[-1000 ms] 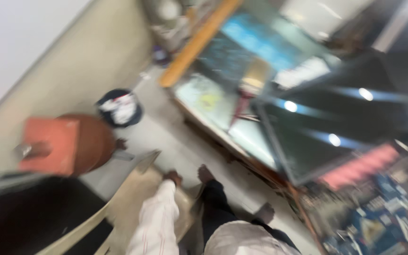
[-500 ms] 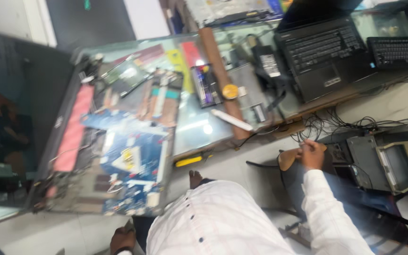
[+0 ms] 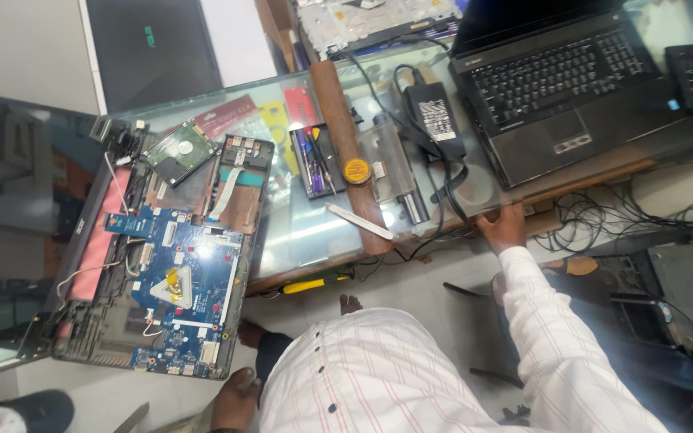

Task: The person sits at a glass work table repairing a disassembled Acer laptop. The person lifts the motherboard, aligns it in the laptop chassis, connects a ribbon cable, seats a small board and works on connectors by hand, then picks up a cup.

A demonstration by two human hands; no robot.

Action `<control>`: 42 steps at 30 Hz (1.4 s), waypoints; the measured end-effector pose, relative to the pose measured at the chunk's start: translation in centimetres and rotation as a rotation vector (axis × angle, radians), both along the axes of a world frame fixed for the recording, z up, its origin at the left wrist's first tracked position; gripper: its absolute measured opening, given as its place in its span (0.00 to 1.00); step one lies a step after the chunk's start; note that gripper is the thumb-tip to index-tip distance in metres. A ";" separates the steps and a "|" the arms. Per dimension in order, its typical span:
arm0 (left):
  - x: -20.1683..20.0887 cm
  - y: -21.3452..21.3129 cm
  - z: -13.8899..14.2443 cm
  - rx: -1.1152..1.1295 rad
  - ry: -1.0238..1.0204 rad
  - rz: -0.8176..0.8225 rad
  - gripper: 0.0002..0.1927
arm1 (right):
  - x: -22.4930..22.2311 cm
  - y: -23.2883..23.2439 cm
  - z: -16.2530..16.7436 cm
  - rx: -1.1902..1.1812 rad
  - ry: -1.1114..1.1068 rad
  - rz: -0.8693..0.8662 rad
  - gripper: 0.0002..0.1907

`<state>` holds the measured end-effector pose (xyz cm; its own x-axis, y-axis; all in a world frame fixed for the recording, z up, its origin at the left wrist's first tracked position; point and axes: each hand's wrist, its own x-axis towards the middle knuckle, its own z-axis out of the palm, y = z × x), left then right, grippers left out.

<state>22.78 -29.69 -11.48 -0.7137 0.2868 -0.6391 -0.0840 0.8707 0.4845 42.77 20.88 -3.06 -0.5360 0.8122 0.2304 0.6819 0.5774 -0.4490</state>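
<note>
We find the right hand (image 3: 503,227) resting on the front edge of the glass-topped table (image 3: 314,240), fingers laid over the edge; whether it grips the edge we cannot tell. It holds no tool. The left hand (image 3: 234,397) sits low in the view beside the striped shirt (image 3: 378,377), close to the near corner of the opened laptop base (image 3: 154,273); its fingers are partly hidden, so we cannot tell its state.

Just above the right hand we note black cables (image 3: 443,184) running to a black power adapter (image 3: 433,112), and beyond it an open black laptop (image 3: 563,88). To the left lie a white strip (image 3: 360,221), a round yellow tin (image 3: 354,170) and a tray of screwdrivers (image 3: 314,160). The opened laptop base overhangs the table's left end, its blue circuit board (image 3: 182,281) exposed, with a hard drive (image 3: 180,151) at its far side. A yellow-handled tool (image 3: 314,284) lies under the table edge.
</note>
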 end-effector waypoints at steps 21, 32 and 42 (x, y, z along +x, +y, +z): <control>0.6 15.6 24.0 0.937 0.470 -0.752 0.28 | 10.8 -5.3 10.5 -0.911 0.076 0.102 0.16; -0.4 16.1 25.3 1.031 0.463 -0.402 0.23 | -5.9 -15.0 17.3 -1.040 0.531 0.446 0.25; 1.4 13.4 22.3 1.072 0.392 0.027 0.20 | -8.5 -15.5 18.1 -0.458 0.263 0.924 0.19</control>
